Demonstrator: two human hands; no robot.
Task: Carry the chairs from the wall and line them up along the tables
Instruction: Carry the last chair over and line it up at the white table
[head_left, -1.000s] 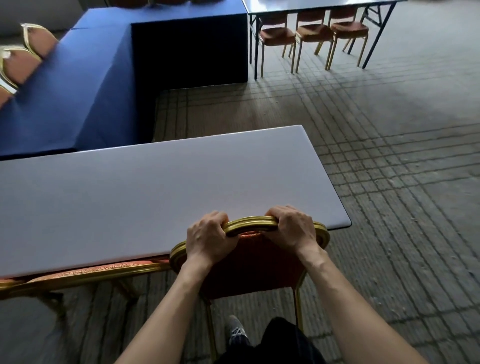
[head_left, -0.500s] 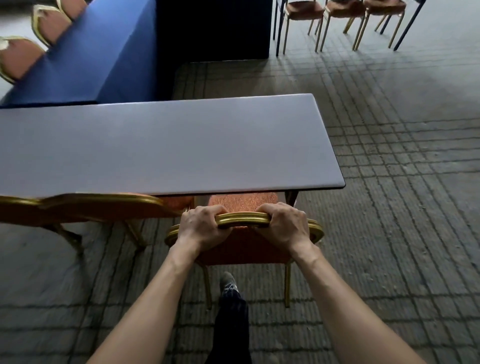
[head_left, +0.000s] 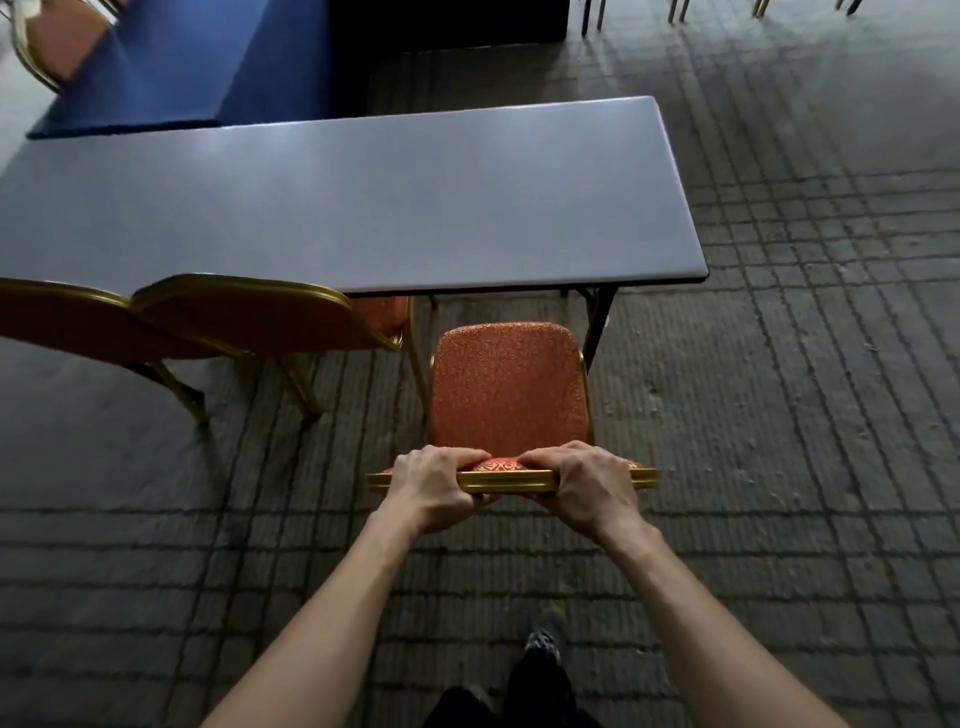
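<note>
The orange chair (head_left: 506, 395) is gripped at its gold backrest top by the left hand (head_left: 434, 493) and right hand (head_left: 587, 488), its seat near the grey tabletop (head_left: 363, 192), beside 2 neighbouring chairs (head_left: 249, 319).

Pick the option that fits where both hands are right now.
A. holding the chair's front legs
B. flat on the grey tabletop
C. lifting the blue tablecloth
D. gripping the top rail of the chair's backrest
D: the left hand and the right hand both wrap the gold top rail of the chair, short of the grey table.
</note>
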